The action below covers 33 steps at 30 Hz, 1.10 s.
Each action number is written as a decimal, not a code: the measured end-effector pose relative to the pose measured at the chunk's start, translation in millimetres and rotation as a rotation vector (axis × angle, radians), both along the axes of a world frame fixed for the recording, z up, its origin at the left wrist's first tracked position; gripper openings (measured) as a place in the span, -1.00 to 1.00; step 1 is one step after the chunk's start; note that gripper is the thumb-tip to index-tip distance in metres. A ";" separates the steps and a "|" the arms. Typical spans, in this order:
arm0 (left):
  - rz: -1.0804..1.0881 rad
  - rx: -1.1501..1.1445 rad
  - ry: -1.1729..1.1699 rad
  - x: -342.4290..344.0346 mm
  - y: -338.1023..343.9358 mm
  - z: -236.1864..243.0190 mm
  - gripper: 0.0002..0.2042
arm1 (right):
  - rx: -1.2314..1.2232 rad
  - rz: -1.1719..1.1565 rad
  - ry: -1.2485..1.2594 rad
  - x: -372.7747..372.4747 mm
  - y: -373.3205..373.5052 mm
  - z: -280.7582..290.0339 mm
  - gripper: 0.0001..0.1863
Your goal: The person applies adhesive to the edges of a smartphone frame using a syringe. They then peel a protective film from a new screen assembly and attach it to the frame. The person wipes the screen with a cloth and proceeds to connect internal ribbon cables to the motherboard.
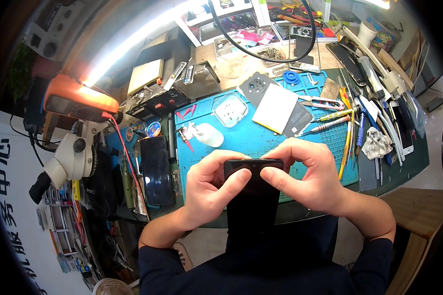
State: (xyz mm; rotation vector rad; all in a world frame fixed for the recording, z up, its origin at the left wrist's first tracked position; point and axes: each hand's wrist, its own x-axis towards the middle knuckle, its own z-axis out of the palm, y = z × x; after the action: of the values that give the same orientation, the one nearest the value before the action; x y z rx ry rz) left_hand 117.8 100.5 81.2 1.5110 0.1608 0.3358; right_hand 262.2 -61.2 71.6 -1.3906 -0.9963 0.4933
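Note:
Between my two hands is a black smartphone (pixel 253 189), held over the near edge of the blue repair mat (pixel 221 164). My left hand (pixel 212 183) grips its upper left corner, thumb pressed on the dark front and fingers behind. On the upper right corner, my right hand (pixel 305 174) holds it the same way, thumb on the front. Both thumb tips lie close together near the top edge. The phone's lower part merges with my dark clothing. Beyond the hands lie a white rectangular panel (pixel 275 108), a grey phone back cover (pixel 256 86) and a clear tray of small screws (pixel 231 110).
At left stand an orange multimeter (pixel 79 101), a white microscope arm (pixel 74 155) and another black phone (pixel 156 169). A white bottle (pixel 209 134) sits on the mat. Scissors (pixel 325 102), screwdrivers (pixel 325 125) and crumpled foil (pixel 376 142) lie at right. A black cable (pixel 266 58) loops overhead.

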 end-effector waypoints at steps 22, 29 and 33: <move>-0.110 -0.035 0.083 4.0 5.5 0.0 -0.72 | -0.097 0.042 0.090 0.7 -2.9 3.8 -0.82; -0.081 -0.005 0.110 2.1 5.8 -1.1 -0.75 | -0.016 -0.001 0.052 -1.9 2.4 -1.7 -0.84; -0.067 0.004 0.095 2.3 4.3 -0.6 -0.76 | -0.017 0.003 0.046 -2.0 1.7 -1.4 -0.84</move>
State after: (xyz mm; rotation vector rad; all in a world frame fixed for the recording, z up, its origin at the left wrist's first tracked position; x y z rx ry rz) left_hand 120.2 104.8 80.6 1.5339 0.1844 0.2107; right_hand 260.2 -59.5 70.2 -1.3872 -0.9590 0.5343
